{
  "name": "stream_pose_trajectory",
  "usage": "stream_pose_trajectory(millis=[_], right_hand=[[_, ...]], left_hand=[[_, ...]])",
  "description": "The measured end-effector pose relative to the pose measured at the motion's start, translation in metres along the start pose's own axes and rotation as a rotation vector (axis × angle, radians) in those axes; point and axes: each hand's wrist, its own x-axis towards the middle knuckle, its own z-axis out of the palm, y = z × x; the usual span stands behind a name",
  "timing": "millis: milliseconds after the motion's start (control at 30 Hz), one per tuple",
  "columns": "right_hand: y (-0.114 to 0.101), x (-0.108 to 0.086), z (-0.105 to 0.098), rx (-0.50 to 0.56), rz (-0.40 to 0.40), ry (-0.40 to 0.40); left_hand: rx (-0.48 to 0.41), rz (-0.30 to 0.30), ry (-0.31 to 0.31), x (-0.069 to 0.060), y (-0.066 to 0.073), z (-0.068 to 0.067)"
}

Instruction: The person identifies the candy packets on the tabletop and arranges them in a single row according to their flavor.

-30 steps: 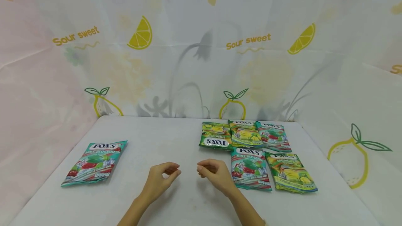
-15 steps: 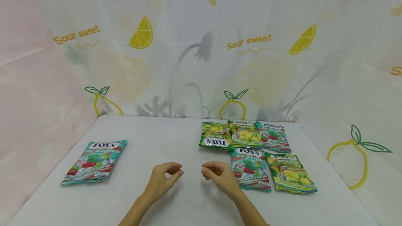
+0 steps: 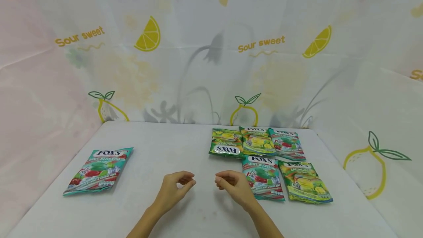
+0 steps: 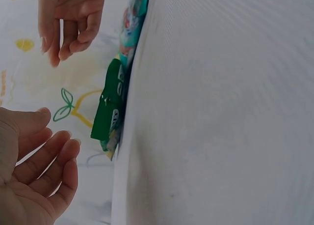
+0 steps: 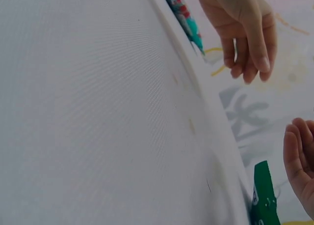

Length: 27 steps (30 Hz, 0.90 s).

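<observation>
In the head view my left hand [image 3: 172,191] hovers over the middle of the table, fingers loosely bent and nothing in them. Facing it across a gap is my right hand [image 3: 238,189], likewise holding nothing. The right hand is nearest a teal Mint Blossom candy bag [image 3: 263,178], which it slightly overlaps in view. Beside that bag lies a green and yellow Spring Tea candy bag [image 3: 306,183]. Far to the left, a second Mint Blossom bag [image 3: 98,170] lies flat. Both wrist views show the hands apart, with relaxed fingers above the tabletop.
Behind the near bags, an upside-down Spring Tea bag [image 3: 226,142], an upright one [image 3: 258,141] and another Mint Blossom bag [image 3: 288,144] form a back row. The white table [image 3: 158,146] ends at a lemon-printed cloth backdrop [image 3: 185,65].
Both hands have drifted slightly to the right, still apart and holding nothing. The candy bags have stayed where they were.
</observation>
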Motion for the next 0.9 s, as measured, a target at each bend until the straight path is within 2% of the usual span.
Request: stream_pose_trajectory(millis=[233,467,900], right_hand=[[-0.001,-0.001,-0.002,0.003,0.030,0.027],[-0.001,-0.003,-0.005,0.007,0.020,0.026],[-0.001,-0.010,-0.014,-0.022,0.032,0.058]], left_hand=[[-0.007,-0.008,-0.011,0.001,0.002,0.004],[-0.016,-0.025,-0.036,0.002,0.004,0.006],[-0.048,-0.025,-0.073,0.008,0.006,0.019]])
